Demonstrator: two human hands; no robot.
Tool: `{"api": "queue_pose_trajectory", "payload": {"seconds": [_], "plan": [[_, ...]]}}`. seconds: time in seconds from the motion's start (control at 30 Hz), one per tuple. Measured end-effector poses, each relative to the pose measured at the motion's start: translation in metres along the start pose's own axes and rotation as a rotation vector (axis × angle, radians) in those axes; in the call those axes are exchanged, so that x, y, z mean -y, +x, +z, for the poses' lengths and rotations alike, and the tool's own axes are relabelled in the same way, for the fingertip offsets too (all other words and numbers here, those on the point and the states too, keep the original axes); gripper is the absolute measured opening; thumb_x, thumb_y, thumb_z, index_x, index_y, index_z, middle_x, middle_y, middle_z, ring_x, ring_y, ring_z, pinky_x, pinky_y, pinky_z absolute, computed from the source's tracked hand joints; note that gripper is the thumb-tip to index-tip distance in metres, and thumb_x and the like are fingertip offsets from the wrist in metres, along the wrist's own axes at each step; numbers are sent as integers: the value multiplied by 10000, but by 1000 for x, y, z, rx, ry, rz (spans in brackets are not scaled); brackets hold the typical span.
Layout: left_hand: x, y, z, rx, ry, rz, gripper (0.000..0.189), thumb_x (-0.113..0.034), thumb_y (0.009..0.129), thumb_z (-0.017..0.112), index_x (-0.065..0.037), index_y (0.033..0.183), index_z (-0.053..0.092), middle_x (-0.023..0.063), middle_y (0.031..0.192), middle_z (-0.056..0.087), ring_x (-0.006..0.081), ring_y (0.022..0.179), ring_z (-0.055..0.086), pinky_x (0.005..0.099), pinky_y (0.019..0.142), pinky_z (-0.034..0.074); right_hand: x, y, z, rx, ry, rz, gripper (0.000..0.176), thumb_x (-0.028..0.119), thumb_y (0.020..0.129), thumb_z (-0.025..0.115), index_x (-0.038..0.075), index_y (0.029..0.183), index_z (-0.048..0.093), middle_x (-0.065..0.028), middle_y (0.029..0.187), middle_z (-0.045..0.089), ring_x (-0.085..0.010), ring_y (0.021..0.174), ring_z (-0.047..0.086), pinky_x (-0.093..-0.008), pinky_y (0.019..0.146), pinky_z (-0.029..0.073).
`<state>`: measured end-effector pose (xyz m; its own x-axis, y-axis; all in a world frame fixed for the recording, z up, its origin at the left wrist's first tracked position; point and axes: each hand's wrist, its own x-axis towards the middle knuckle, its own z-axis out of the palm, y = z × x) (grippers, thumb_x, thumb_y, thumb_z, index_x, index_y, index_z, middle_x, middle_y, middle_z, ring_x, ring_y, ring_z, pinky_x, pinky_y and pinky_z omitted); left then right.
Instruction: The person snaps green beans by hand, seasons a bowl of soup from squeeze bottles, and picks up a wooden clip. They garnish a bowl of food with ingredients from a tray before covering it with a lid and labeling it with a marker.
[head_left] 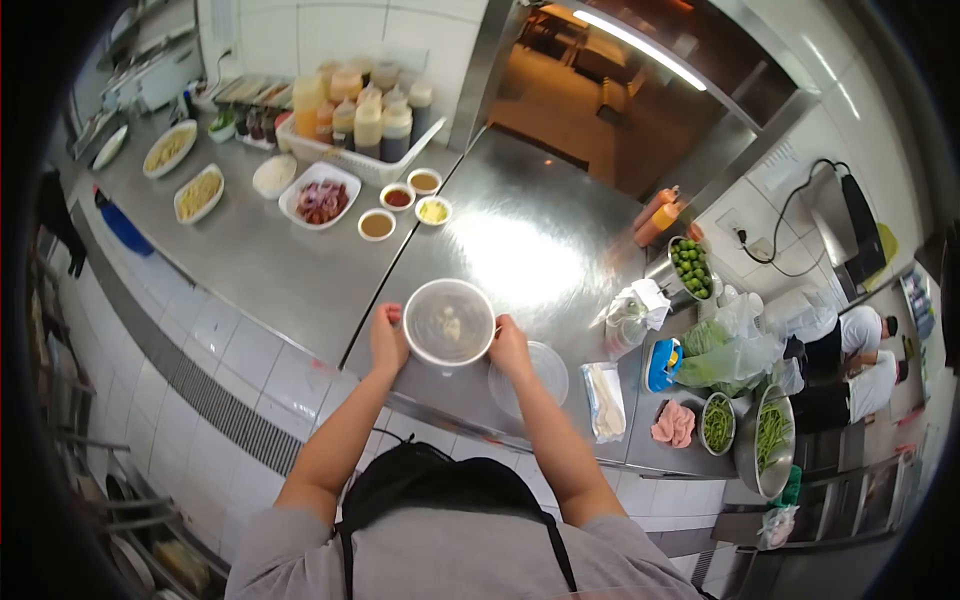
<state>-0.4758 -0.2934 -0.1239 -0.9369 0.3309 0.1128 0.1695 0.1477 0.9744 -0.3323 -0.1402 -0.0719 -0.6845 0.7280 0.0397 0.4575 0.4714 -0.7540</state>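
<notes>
Holding the translucent round tub at opposite sides of its rim, the left hand and the right hand appear in the head view. The tub is located in front of the torso, above the near part of the bench; whether its base makes contact is not discernible. Grip state: both hands are closed at the rim, fingers curled on the left and pinching on the right; exact finger placement underneath is hidden. Handling estimate: the tub is probably light, thin-walled and slightly flexible, smooth enough to slip if wet, and unlikely to shatter. Recommended hold: opposite points on the rim, with level support for the small pale pieces visible at its middle. Materials: the bench is smooth, reflective metal. A clear, circular, plastic-looking piece lies flat beside the right forearm. Beyond the left hand stand a glossy white dish with rounded corners, carrying purple-red cut pieces, and a small round sauce bowl. Farther back, a rigid white basket contains cylindrical squeeze bottles.
</notes>
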Motion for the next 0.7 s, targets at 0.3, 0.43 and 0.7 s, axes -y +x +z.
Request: {"api": "queue_pose_trajectory", "payload": {"seconds": [0.3,0.43,0.7], "plan": [[-69,-39,-45,314,-220,-284,356,-237,772,630,-63,1044,478,28,818,513,87,608,506,209,433,380,5,-89,-53,16,-451,-286,293,264,758,587,89,990,545,-137,922,530,-293,853,529,-408,699,437],[-62,-26,-34,320,-185,-245,347,-169,742,616,-55,1043,487,35,823,520,106,601,520,230,429,399,-28,-81,-63,-141,-652,-420,290,288,751,597,118,985,573,-137,986,529,-294,904,509,-409,727,436],[-93,77,-15,748,537,248,266,-19,681,518,-51,919,633,123,715,612,200,643,595,314,543,466,-25,-5,-286,-616,-543,-190,79,103,762,479,62,779,545,-114,747,554,-280,729,557,-390,630,447]]}}
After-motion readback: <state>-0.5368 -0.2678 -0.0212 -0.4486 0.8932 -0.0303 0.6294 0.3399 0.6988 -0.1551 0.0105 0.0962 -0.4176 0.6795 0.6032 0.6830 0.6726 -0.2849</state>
